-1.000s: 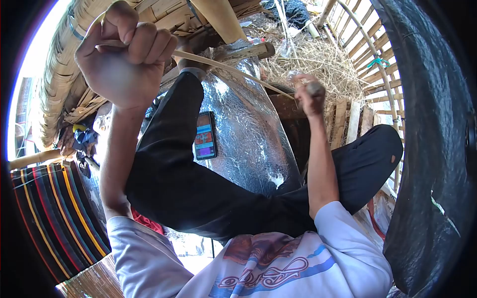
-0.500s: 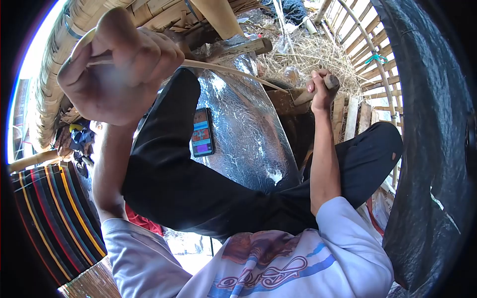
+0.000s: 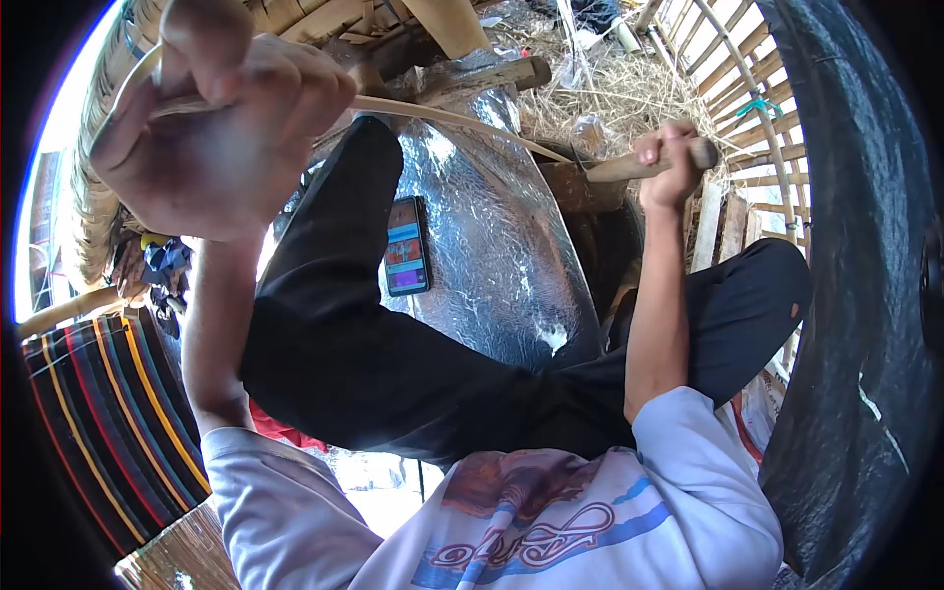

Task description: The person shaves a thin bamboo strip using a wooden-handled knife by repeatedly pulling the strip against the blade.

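Note:
A thin pale bamboo strip (image 3: 462, 120) runs from my left hand (image 3: 221, 128) toward the right, over the silver sheet. My left hand is raised close to the camera at the upper left, its fingers curled around the strip. My right hand (image 3: 673, 165) is closed on a wooden handle (image 3: 621, 169), whose rounded end sticks out past the fingers. The strip's far end lies near the left end of this handle; whether they touch I cannot tell.
A phone (image 3: 406, 246) lies on the silver sheet (image 3: 501, 256) beside my bent leg. Beyond are a wooden bar (image 3: 487, 81) and straw (image 3: 629, 103). A slatted bamboo wall (image 3: 747, 79) and dark plastic sheeting (image 3: 855, 295) stand right; a striped cloth (image 3: 113, 423) lies left.
My right hand has moved right with the wooden handle, which now lies more level. My left hand has shifted left and closer to the camera, still gripping the strip.

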Available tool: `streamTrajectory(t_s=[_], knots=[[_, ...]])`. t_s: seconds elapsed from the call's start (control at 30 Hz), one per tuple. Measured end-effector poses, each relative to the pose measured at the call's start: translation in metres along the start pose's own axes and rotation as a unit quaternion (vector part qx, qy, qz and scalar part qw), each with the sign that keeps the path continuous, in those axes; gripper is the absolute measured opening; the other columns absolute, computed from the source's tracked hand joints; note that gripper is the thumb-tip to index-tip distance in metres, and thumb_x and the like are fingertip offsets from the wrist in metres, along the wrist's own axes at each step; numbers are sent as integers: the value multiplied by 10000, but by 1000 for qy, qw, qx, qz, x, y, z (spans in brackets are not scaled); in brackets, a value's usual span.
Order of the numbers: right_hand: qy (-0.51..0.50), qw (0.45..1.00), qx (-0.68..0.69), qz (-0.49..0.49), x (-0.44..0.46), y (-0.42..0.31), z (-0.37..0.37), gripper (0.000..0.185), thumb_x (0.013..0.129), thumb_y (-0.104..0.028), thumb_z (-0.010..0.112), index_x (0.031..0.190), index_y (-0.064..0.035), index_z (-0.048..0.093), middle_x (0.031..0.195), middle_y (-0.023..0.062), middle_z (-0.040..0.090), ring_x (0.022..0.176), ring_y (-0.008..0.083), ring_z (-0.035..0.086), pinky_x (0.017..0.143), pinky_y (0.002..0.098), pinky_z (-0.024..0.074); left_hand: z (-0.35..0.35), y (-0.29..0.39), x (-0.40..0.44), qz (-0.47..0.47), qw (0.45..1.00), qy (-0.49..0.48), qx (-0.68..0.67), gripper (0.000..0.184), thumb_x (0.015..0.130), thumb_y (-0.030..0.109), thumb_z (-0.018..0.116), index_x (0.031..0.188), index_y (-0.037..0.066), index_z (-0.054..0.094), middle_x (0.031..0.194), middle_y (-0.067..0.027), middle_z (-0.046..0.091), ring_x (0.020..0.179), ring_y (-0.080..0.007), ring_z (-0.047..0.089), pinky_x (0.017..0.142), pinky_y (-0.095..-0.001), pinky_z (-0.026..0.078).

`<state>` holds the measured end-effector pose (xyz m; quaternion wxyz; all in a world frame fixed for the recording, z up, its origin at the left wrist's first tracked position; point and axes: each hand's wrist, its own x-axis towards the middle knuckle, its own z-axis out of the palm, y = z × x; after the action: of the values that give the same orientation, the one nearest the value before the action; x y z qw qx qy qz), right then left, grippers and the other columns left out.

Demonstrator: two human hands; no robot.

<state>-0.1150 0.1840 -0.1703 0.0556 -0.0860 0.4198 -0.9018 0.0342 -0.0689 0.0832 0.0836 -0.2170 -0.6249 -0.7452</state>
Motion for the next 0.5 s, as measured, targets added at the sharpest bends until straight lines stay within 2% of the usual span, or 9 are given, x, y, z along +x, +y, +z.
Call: streamTrajectory(t_s=[0.03,0.1,0.23,0.3,0.37,0.4,0.43,0.5], knots=[[-18,999,44,7,4,-5,0,82,772,-96,574,738,-68,504,539,21,446,456,113,426,444,256,360,-1,0,3,-2,1000,-14,8,230,841,340,396,769,122,385,417,50,225,380,-89,166,555,-274,271],[23,999,44,15,3,5,-2,121,774,-98,553,701,-67,462,533,25,420,458,114,417,456,264,355,3,-1,6,-31,999,-5,-41,216,839,333,405,825,118,393,413,55,238,362,-82,188,462,-253,213],[48,996,77,18,15,-8,-9,143,777,-110,555,684,-64,457,548,31,426,454,120,412,455,271,355,4,0,6,-1,999,22,-38,210,840,329,408,862,120,398,411,61,244,353,-76,187,434,-247,179],[46,998,29,2,13,-18,-4,148,776,-117,557,683,-64,455,546,32,424,455,123,408,465,284,360,8,0,6,-5,999,-2,-32,220,842,338,409,859,119,402,412,62,241,355,-75,187,442,-249,189],[1,997,81,-11,4,-28,11,147,783,-130,550,692,-64,456,537,30,419,454,121,402,477,288,359,7,1,4,-16,999,-6,-34,240,844,356,411,856,117,401,412,59,241,359,-74,188,440,-250,187],[-22,1000,3,4,1,-32,17,183,816,-249,500,735,-96,439,524,4,361,469,122,361,527,296,340,9,1,3,-12,1000,3,-14,243,843,358,415,854,115,401,412,56,236,362,-74,186,441,-252,188],[-34,999,21,12,0,-23,14,187,812,-246,500,735,-87,438,512,11,357,471,122,358,519,298,338,11,1,4,-5,1000,7,6,247,843,359,419,853,113,400,412,53,231,365,-74,184,442,-255,190],[19,998,53,16,-1,-12,13,195,810,-240,503,723,-79,435,527,18,361,464,122,354,516,296,343,7,-1,5,-21,998,-36,-37,235,837,345,431,851,113,403,412,50,218,363,-74,172,442,-255,192]])
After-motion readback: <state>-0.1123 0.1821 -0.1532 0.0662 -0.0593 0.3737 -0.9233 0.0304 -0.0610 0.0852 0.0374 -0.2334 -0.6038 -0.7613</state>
